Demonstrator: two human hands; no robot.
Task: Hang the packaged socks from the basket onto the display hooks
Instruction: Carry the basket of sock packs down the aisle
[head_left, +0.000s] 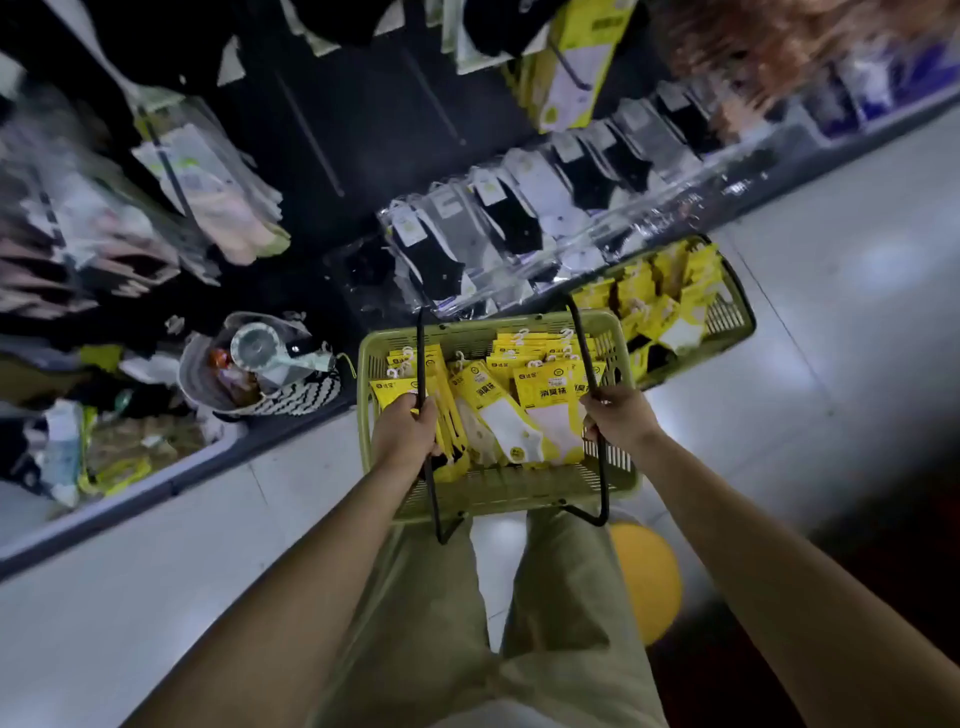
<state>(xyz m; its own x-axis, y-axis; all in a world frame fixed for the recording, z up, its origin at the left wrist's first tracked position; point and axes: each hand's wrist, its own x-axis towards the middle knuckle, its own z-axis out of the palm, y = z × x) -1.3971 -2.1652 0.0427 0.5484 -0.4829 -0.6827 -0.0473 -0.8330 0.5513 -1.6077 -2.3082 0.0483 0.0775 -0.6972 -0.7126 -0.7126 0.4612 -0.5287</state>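
Note:
A green plastic basket (498, 491) hangs in front of my legs, filled with several yellow packaged socks (524, 410) that have white hooks. My left hand (408, 434) grips the basket's left black handle (422, 353). My right hand (618, 415) grips the right black handle (584, 343). Beyond the basket, the dark display wall (363, 114) carries sock packs on hooks (218, 192), blurred by motion.
A second green basket (727, 306) with more yellow sock packs sits on the floor behind the first. Clear-wrapped black and white socks (519, 218) lie along the low shelf. A striped bag (265, 369) stands to the left. A yellow round stool (649, 577) is by my right leg.

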